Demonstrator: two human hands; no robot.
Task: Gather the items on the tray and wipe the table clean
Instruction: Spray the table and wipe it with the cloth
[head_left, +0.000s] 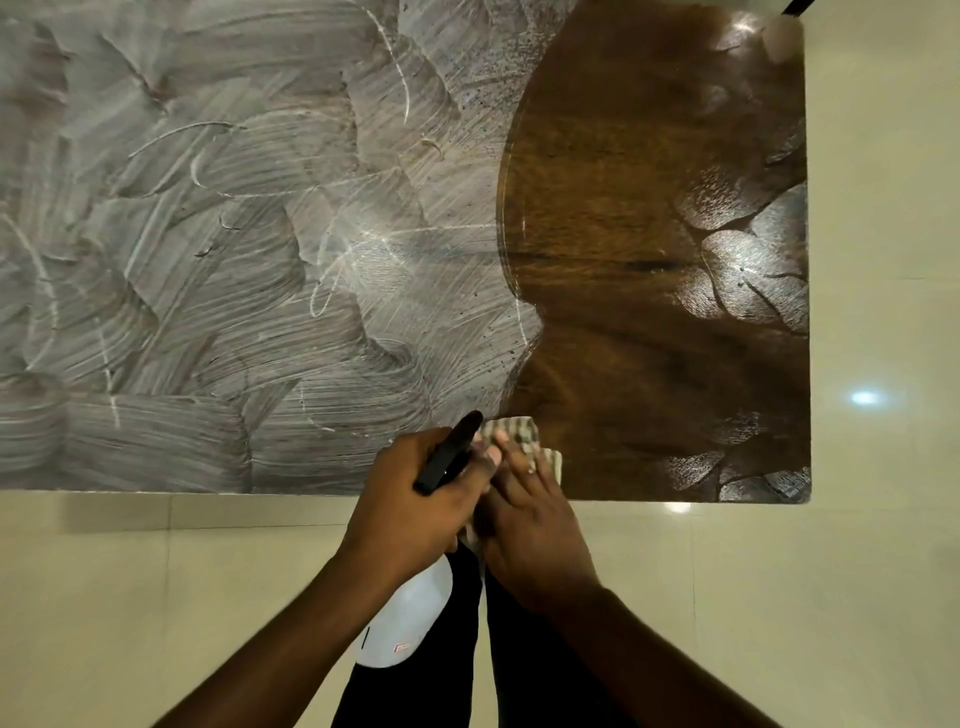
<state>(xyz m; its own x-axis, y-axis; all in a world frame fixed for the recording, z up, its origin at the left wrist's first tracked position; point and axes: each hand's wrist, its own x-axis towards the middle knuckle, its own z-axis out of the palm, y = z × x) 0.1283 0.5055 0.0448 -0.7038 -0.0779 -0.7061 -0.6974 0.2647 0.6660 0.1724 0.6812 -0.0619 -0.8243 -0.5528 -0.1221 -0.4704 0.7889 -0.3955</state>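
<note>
Wiping, we gripped the spray bottle (405, 613) in our left hand (410, 499), right hand (530, 525) flat on the striped cloth (511, 431); smears (208, 260) left of both seemed due next.

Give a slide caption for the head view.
Left hand holds a spray bottle; right hand rests on a striped cloth on the smeared wooden table.

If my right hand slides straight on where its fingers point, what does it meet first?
Probably only the white smears on the table; the right hand, on the cloth, has no object ahead in view.
</note>
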